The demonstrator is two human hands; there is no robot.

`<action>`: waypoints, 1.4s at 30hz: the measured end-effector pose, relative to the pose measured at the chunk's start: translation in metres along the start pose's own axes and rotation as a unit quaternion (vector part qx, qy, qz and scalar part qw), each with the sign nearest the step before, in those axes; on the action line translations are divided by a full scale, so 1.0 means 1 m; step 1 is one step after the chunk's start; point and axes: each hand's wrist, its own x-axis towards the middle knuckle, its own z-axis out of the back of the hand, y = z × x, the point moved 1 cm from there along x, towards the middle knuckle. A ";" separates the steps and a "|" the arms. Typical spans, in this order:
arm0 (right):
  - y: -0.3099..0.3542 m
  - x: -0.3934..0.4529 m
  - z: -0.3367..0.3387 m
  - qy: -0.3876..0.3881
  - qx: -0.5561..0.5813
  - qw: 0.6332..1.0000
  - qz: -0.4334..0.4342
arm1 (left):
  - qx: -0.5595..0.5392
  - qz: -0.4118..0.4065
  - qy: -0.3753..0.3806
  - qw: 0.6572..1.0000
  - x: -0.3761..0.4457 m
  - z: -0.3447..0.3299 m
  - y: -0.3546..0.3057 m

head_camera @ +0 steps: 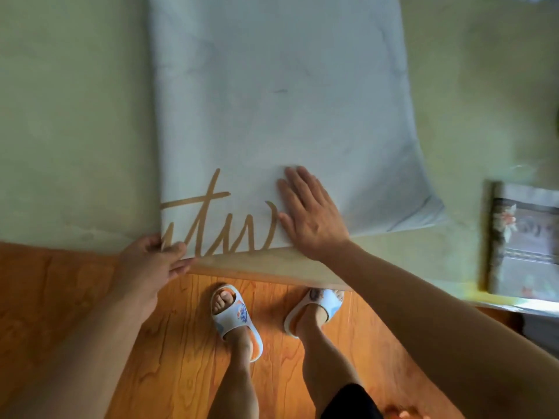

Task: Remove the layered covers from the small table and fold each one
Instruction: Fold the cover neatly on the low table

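A pale grey-white cover (272,95) with tan script lettering lies spread flat on a light green surface (69,131), its near edge hanging over the front. My left hand (154,261) pinches the cover's near left corner at the edge. My right hand (311,213) presses flat on the cover near its front edge, fingers straight and spread. The cover's near right corner (429,210) looks folded or doubled, with a darker layer showing.
A folded patterned cloth (523,237) with a floral print lies at the right on the green surface. Below is an orange wooden floor (169,343), where my feet stand in white slippers (233,316) close to the surface's front edge.
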 end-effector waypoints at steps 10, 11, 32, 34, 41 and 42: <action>-0.155 -0.053 0.048 0.019 -0.085 0.991 -0.099 | 0.148 -0.066 -0.209 0.964 -0.014 -0.038 0.003; -0.153 -0.052 0.048 0.020 -0.085 0.991 -0.098 | 0.243 -0.101 -0.259 0.929 -0.021 -0.050 0.004; -0.110 0.025 0.030 0.111 -0.079 0.962 0.238 | 0.652 -0.513 -0.012 0.559 0.018 -0.160 0.004; -0.163 0.068 0.044 0.072 -0.105 0.974 0.190 | 0.642 -0.517 -0.016 0.567 0.018 -0.161 0.004; -0.263 0.214 0.098 0.045 -0.092 0.991 -0.082 | 0.638 -0.529 -0.023 0.559 0.020 -0.163 0.005; -0.261 0.219 0.103 0.045 -0.088 0.990 -0.104 | 0.641 -0.526 -0.022 0.559 0.021 -0.163 0.004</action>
